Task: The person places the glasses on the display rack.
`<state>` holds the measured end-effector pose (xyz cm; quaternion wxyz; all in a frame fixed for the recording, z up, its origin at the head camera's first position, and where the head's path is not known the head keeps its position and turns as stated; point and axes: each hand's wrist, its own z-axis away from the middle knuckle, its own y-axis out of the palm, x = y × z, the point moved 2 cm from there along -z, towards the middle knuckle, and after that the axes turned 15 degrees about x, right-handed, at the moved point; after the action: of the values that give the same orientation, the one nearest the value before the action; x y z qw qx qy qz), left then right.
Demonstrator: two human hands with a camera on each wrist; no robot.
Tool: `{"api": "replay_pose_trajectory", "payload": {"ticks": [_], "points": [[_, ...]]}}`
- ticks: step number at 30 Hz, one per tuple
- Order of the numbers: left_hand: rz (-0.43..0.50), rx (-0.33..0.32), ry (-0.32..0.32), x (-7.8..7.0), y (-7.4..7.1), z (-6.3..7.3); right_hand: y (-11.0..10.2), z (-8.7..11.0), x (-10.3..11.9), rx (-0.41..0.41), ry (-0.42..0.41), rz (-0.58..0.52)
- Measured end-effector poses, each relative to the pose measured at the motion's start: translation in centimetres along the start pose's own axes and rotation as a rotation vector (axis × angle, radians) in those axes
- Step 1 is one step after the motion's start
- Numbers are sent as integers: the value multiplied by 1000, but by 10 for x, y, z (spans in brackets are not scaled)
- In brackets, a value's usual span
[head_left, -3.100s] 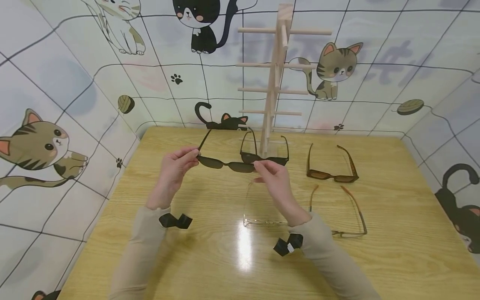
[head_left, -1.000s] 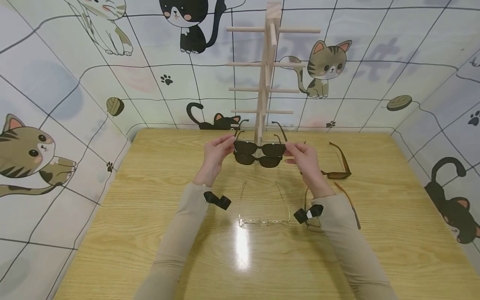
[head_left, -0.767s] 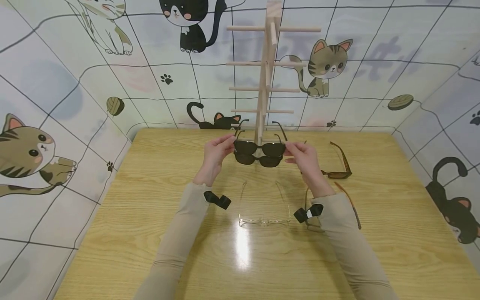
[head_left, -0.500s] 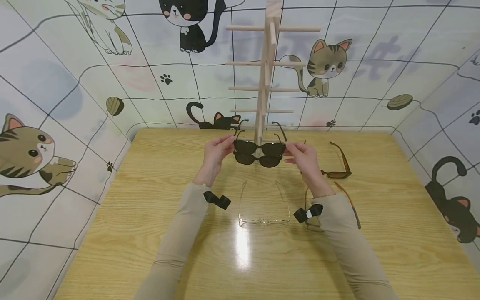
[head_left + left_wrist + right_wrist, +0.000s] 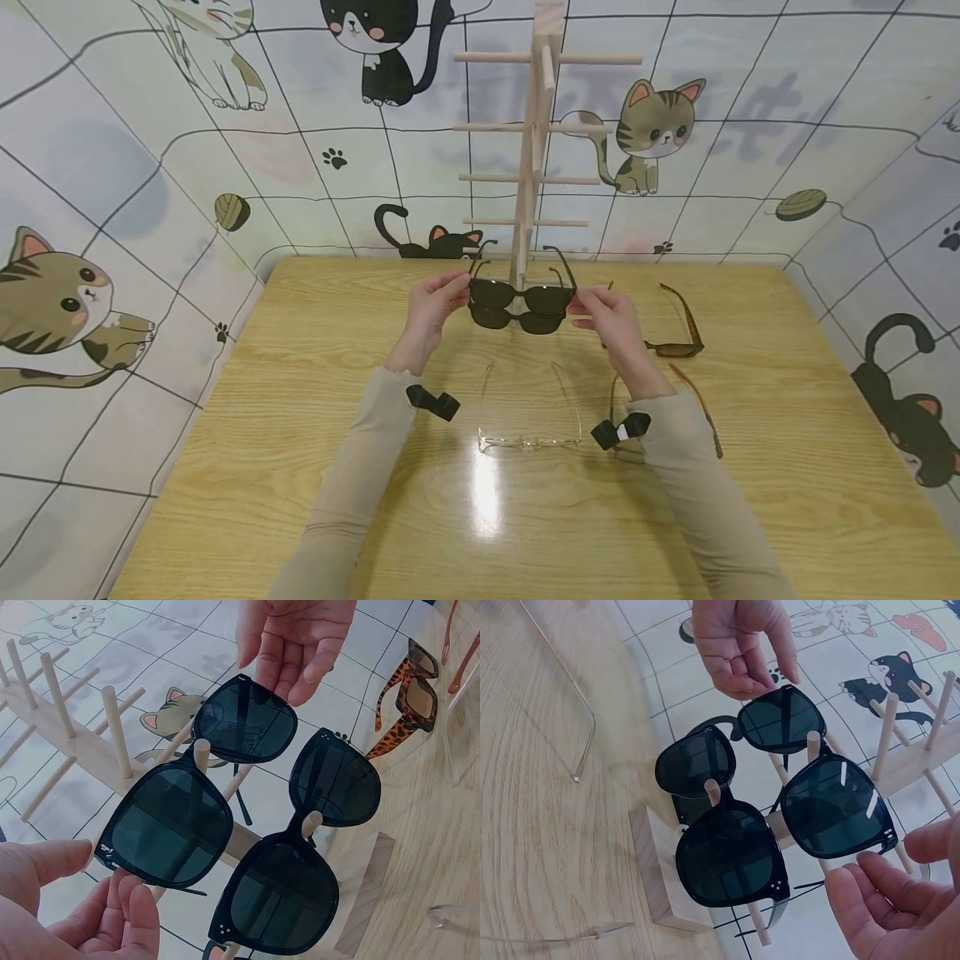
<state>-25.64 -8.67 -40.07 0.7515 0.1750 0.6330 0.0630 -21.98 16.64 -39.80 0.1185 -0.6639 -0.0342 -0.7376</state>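
Observation:
Black sunglasses (image 5: 549, 298) face me at the foot of the wooden peg stand (image 5: 527, 196); both wrist views show their bridge over a peg. A second black pair (image 5: 285, 896) sits on the peg just below, partly overlapped by the first in the head view. My left hand (image 5: 431, 321) pinches the upper pair's left corner between thumb and fingers. At the opposite corner my right hand (image 5: 613, 329) has its thumb (image 5: 934, 844) and fingers spread, with the frame's corner between them. Both temples point back past the stand.
Clear-lens glasses with a thin gold frame (image 5: 528, 443) lie on the wooden table (image 5: 300, 467) in front. Tortoiseshell sunglasses (image 5: 675, 350) and brown-armed glasses (image 5: 702, 408) lie to the right, partly behind my right arm. Bare pegs (image 5: 600, 59) stick out higher on the stand.
From the left of the stand, both hands have brought the sunglasses right, in front of its lowest peg. After holding still for about half a second, my right hand has shifted slightly outward.

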Motion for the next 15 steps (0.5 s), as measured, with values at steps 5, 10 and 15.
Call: {"api": "replay_pose_trajectory", "payload": {"ticks": [5,10,15], "points": [[-33,9,13,-1,-2,5,-2,8,-1,-18,-18,17],[-82,28,34,0,-6,11,-3,17,-2,-5,-42,30],[-154,45,47,2,-12,19,-1,27,-4,30,-59,45]]}}
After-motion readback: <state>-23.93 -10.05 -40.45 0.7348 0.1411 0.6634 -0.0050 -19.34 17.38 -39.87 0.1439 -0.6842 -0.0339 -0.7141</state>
